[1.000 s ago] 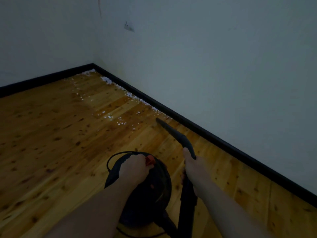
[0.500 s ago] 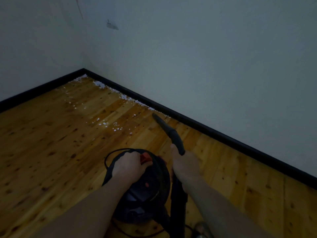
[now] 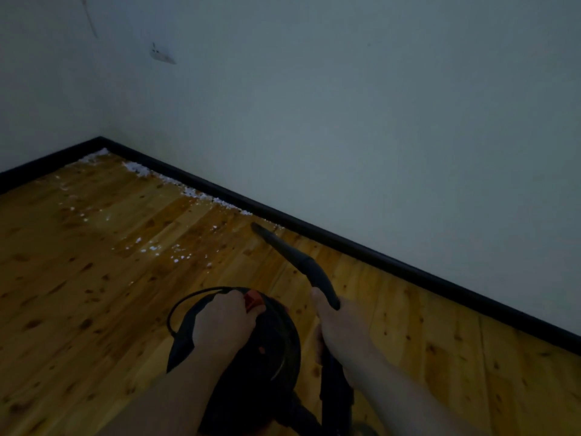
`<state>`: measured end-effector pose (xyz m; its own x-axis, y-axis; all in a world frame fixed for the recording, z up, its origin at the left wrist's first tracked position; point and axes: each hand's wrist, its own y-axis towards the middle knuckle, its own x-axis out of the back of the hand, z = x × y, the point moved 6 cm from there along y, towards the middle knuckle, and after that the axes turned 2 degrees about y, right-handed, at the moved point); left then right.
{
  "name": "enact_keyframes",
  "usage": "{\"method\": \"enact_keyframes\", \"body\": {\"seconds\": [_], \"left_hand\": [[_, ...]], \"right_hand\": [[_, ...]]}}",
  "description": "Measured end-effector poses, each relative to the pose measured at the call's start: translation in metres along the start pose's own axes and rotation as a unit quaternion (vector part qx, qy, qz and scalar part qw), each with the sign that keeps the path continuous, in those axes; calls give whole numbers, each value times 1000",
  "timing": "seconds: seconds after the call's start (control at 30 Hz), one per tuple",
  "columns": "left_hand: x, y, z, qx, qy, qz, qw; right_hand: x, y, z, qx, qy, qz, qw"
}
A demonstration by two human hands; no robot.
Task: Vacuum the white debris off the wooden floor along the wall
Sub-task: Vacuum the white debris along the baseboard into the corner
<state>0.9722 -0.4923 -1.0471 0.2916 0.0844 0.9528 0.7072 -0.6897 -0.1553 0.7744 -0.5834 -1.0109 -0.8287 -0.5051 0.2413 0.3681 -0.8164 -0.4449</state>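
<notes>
Fingers of the left hand [image 3: 221,322] are curled over the handle [image 3: 185,336] on top of the vacuum [image 3: 267,350], a round black canister, with a red switch [image 3: 252,302] showing just past the knuckles. The right hand [image 3: 338,333] is wrapped round the black nozzle [image 3: 295,261], gripped at its thicker near end, the thumb laid along the upper side. From this grip the nozzle is angled forward and down toward the baseboard [image 3: 345,243], and its narrow tip is seen just beside the near end of the debris line; whether the tip touches the floor [image 3: 78,294] cannot be told in the dim light.

White debris [image 3: 195,193] is strung in a thin band along the foot of the wall [image 3: 345,121], touching the black baseboard, and is thickest near the corner. More white crumbs [image 3: 154,248] are scattered loosely over the wooden boards to the left of the nozzle, well apart from the wall. A further small heap is seen in the corner itself.

The canister is placed between the two forearms, near the lower edge of the view. A dark cord [image 3: 195,297] is looped out from its left side. A wall outlet [image 3: 162,55] is set high on the wall above the corner.
</notes>
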Motion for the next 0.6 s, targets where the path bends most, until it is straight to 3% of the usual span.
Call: {"method": "enact_keyframes", "body": {"seconds": [0.2,0.6], "left_hand": [[-2,1,-3,14,-50,-9,999],[-5,13,-7,2,-43,-26,999]], "right_hand": [[-3,-5,6,1,-11,9,1000],[3,10,3,16,-33,-5,999]]}}
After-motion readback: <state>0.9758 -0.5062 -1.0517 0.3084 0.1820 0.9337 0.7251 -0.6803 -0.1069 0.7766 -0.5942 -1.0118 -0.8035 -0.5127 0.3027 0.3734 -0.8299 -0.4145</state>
